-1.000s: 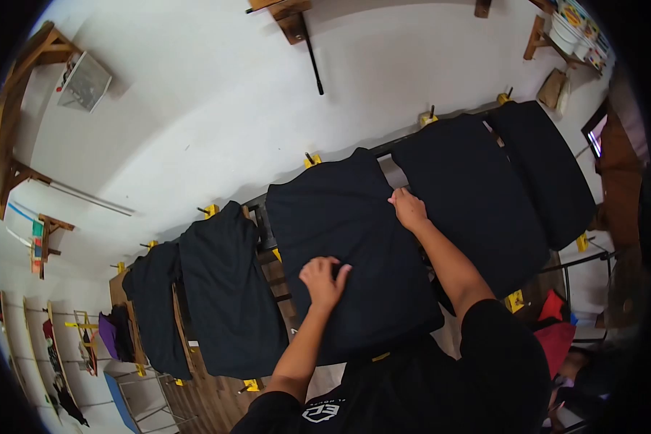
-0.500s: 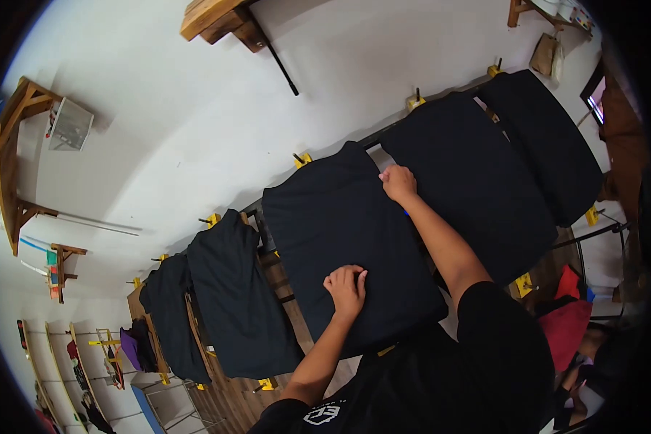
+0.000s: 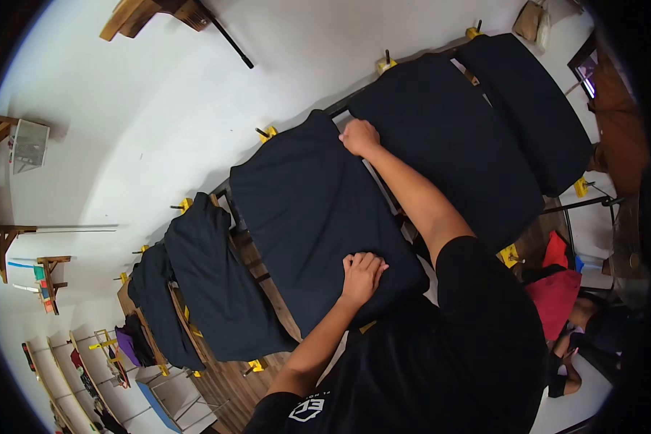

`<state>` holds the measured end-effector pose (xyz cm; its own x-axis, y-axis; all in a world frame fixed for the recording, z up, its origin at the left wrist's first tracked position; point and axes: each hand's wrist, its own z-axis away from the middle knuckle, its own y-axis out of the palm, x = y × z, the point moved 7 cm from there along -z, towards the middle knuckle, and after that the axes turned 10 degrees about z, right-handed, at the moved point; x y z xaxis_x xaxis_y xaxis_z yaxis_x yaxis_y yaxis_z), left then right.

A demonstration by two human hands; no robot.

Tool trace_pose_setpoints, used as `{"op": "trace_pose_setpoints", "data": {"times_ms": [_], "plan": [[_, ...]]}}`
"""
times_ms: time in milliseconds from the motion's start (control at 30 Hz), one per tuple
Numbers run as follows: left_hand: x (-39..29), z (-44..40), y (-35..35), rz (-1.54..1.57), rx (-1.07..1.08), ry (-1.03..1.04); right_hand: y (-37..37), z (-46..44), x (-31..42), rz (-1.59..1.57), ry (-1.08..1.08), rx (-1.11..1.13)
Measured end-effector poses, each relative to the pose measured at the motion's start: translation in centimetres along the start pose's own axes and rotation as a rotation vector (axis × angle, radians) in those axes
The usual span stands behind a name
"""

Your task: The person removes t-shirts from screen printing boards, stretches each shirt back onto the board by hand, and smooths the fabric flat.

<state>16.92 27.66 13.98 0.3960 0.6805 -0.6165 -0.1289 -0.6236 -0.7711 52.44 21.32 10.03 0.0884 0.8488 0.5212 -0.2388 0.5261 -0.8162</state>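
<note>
Several dark cloth pieces lie draped in a row over a long frame. On the middle black cloth, near its front edge, rests my left hand, its fingers curled against the fabric. My right hand is closed at the same cloth's upper right edge, where the fabric seems pinched between the fingers. To the right lies another black cloth, with a further one beyond it. Two more, a rumpled cloth and a narrower one, hang to the left.
Yellow clamps line the frame's back edge, with others along the front. A wooden shelf juts from the wall. Red fabric and part of another person are at the lower right. Racks stand at the lower left.
My left hand has moved right and toward the front edge of the middle cloth. My right hand has moved up along its right edge. The camera view has shifted, and the cloth looks smoother.
</note>
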Motion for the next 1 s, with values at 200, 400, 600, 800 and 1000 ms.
{"op": "trace_pose_setpoints", "data": {"times_ms": [200,400,600,800,1000], "plan": [[-0.9,-0.7,0.2,0.099,-0.021,-0.079,1.3,-2.2,-1.9,-0.009,0.063,-0.047],[-2.7,-2.6,1.6,0.062,0.082,0.004,1.5,-2.6,0.5,-0.082,0.041,-0.057],[-3.0,-3.6,4.1,-0.055,0.116,0.127,0.5,-5.8,1.9,0.033,-0.037,-0.075],[-3.1,-4.9,4.7,0.055,0.195,0.122,3.1,-7.4,-0.2,-0.068,0.014,-0.026],[-2.8,-7.2,3.4,0.11,0.123,0.039,2.6,-8.4,1.8,-0.259,-0.024,-0.144]]}}
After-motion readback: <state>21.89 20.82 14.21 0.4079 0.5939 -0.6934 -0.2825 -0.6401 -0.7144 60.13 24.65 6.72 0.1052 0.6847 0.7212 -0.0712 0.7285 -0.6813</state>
